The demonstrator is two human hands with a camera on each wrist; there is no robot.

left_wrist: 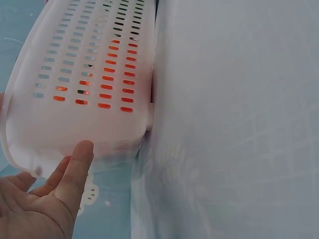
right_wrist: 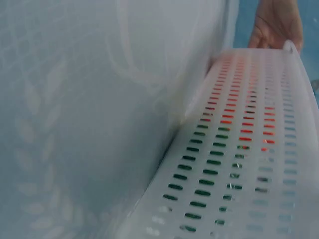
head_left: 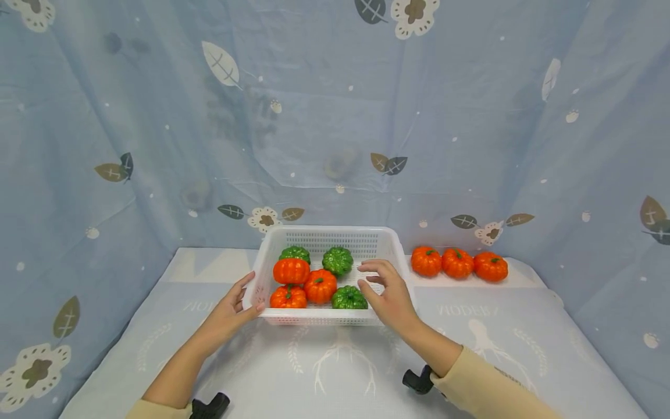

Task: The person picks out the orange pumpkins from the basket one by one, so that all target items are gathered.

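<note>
A white plastic basket (head_left: 324, 313) with slotted walls stands on the table. Inside it lie three small orange pumpkins (head_left: 321, 286) and three green pumpkins (head_left: 337, 262), one orange one propped above the others at the left. My left hand (head_left: 230, 314) holds the basket's front left corner, thumb at the front and fingers along the left side. Over the basket's right part hovers my right hand (head_left: 389, 297), fingers bent and spread from the thumb, with nothing between them. Its fingertips are near the green pumpkin (head_left: 349, 297) at the front.
Three more orange pumpkins (head_left: 458, 263) sit in a row right of the basket, near the table's back edge. A patterned blue curtain (head_left: 335, 116) hangs behind and at both sides. Pale printed cloth (head_left: 340, 372) covers the table.
</note>
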